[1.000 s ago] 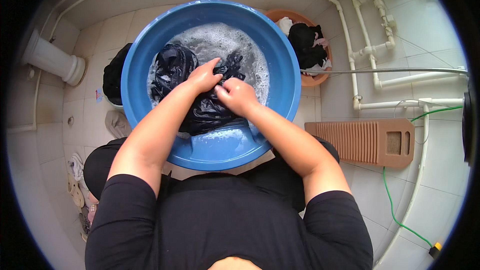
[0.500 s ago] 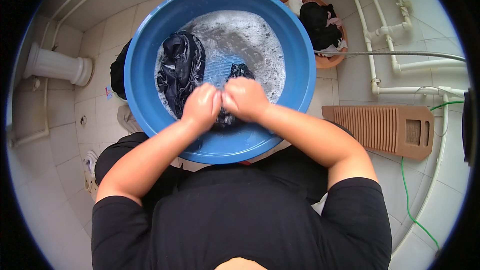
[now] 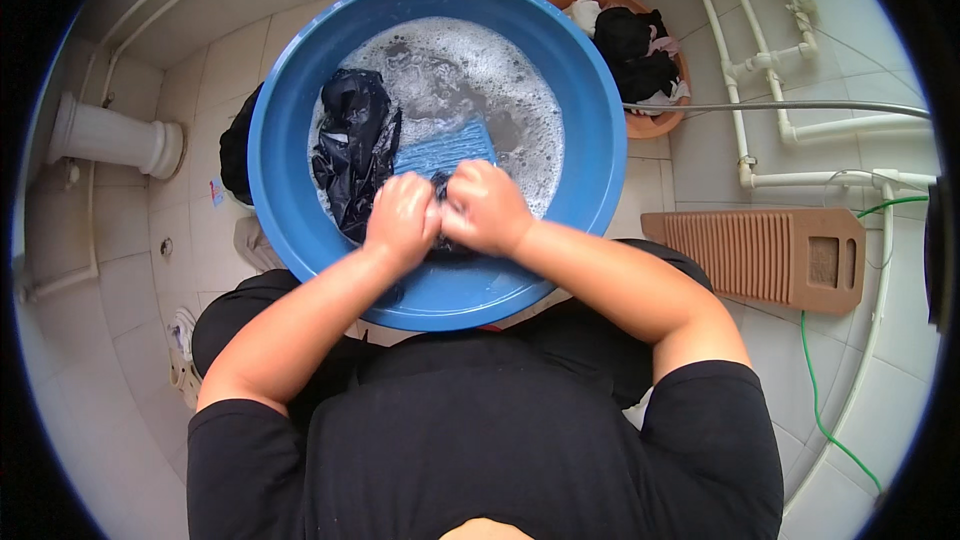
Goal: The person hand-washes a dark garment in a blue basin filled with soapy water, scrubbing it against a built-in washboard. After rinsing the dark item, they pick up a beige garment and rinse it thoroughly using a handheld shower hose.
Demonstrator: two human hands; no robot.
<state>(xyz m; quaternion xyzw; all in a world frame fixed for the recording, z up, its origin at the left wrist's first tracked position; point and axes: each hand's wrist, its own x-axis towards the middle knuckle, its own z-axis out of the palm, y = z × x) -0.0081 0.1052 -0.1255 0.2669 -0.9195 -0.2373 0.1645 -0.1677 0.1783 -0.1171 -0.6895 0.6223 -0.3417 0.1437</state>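
A big blue basin (image 3: 258, 145) holds foamy grey water (image 3: 530, 105). Inside it, a blue ribbed washboard (image 3: 445, 149) slopes up out of the suds. My left hand (image 3: 402, 218) and my right hand (image 3: 487, 206) meet at the near part of this board, fingers curled into fists. Both grip a wet black cloth (image 3: 455, 246), which shows between and below them. Left of the board lies a bunched, shiny wet black garment (image 3: 352, 155). Whether it joins the cloth in my hands is hidden.
Behind the basin to the right, an orange-brown tub (image 3: 655, 124) holds dark and light clothes (image 3: 637, 55). A brown washboard (image 3: 755, 258) lies to my right beside a green cord (image 3: 815, 395). White pipes (image 3: 735, 100) run along the wall. Dark cloth (image 3: 236, 150) lies left of the basin.
The cloth end that stuck out beyond my right hand is now drawn in under the fists, baring more of the blue ribs. The foam has shifted. Both hands keep their grip.
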